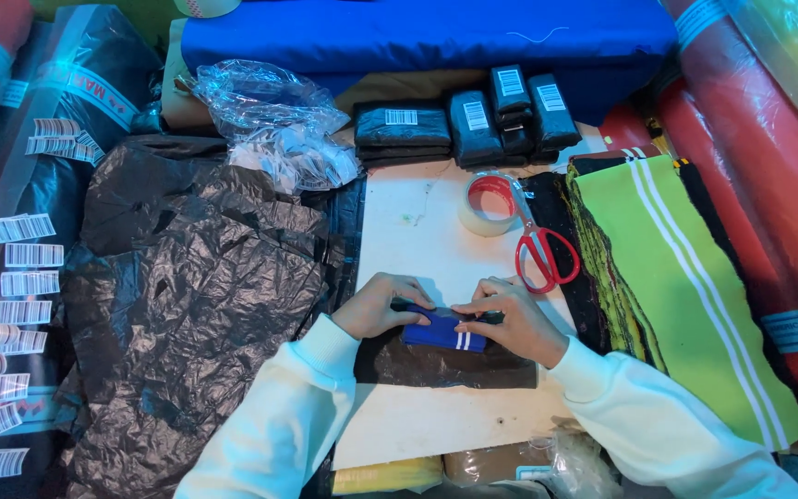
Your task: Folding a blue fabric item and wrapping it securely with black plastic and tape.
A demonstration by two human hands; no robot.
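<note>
You hold a small folded blue cloth with two white stripes (443, 333) between both hands, near the middle of the white surface (417, 231), its lower edge lying on a flat black plastic bag (445, 365). Your left hand (382, 305) curls its fingers over the cloth's left end, pressing it down. Your right hand (514, 319) closes over the right end, fingertips pinching the bag's dark top edge against the cloth.

Just beyond your right hand lie red-handled scissors (542, 249), their blades reaching over a roll of clear tape (487, 203). At the far edge sit sealed black packets with barcode labels (464, 125). Along the right edge lies a stack of lime-green cloth with white stripes (685, 286). To the left spreads a heap of crumpled black plastic bags (187, 296), with sheets of barcode stickers (11, 277) beyond it.
</note>
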